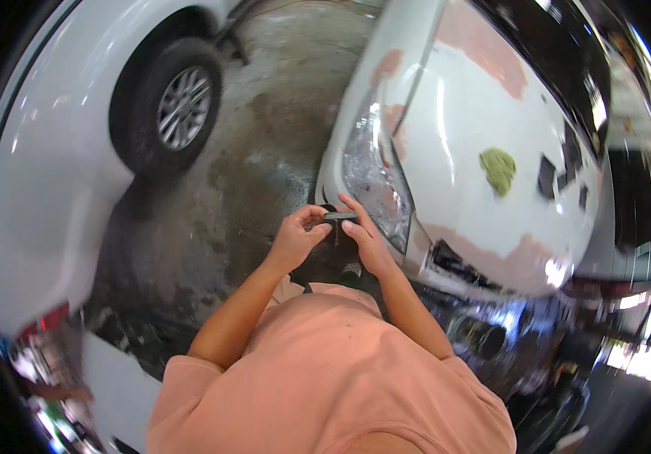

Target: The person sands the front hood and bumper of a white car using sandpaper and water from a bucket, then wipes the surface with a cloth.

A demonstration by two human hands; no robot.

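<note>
Both my hands meet in front of my chest, near the white car's front corner. Between them is a small, flat, dark grey piece (339, 216), seen nearly edge-on; its exact kind is too small to tell. My left hand (300, 233) pinches its left end with thumb and fingers. At the other end, my right hand (367, 240) grips it with the thumb below and the fingers stretched along the far side. Just beyond my right hand is the headlight (377, 170), which looks wet or covered with clear film.
On the white hood (458, 204), with its pinkish filler patches (484, 45), lie a green cloth (498, 171) and several dark sheets (546, 177). Another white vehicle (45, 181) with a black tyre (132, 113) stands at left. Between them runs a wet, stained concrete floor (265, 129).
</note>
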